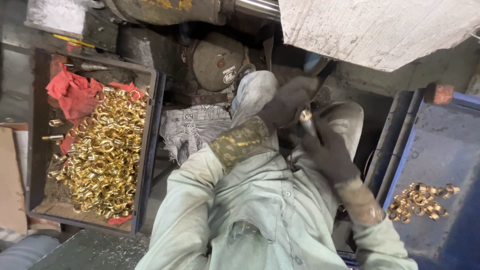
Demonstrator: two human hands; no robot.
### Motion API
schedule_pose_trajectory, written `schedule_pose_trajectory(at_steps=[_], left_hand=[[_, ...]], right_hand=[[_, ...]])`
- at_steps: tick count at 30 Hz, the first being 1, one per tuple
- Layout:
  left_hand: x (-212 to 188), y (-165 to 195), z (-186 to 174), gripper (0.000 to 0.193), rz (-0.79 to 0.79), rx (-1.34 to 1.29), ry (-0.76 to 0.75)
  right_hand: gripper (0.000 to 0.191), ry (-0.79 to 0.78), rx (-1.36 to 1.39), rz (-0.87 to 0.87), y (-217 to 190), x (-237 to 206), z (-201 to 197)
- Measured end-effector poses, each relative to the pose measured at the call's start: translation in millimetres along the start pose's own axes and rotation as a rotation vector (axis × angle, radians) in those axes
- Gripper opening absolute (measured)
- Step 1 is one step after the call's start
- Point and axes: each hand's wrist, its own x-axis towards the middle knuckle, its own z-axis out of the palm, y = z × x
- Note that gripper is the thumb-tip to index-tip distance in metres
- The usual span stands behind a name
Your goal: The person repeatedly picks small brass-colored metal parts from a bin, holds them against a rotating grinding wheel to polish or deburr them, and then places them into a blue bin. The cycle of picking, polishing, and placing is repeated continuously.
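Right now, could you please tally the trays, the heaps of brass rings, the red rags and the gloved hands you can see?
Trays: 2, a dark crate and a blue tray
Ring heaps: 2, a large heap and a small heap
Red rags: 1
Gloved hands: 2, left hand and right hand, both around a small metal piece
Total: 7

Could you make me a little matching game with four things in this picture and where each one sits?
Things:
1. red cloth
2. big heap of brass rings
3. small pile of brass rings
4. small metal piece

Places:
A. on the blue tray at the right side
B. between the two gloved hands
C. top corner of the dark crate
D. filling the middle of the dark crate

Pairs: 1-C, 2-D, 3-A, 4-B
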Motion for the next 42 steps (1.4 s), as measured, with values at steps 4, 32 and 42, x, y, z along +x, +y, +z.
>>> schedule_pose_trajectory(at_steps=[4,32,42], left_hand=[[-23,-36,30,0.017,-0.389,0.264,0.105],[-25,-103,91,0.012,-0.634,0.895,0.002],[-25,-102,84,0.021,-0.571,0.872,-0.023]], right_hand=[[0.047,0.107,-0.223,-0.113,29,49,-2],[0.017,0.159,-0.922,-0.046,157,158,18],[0.019,0.281,-0.899,-0.121,154,151,19]])
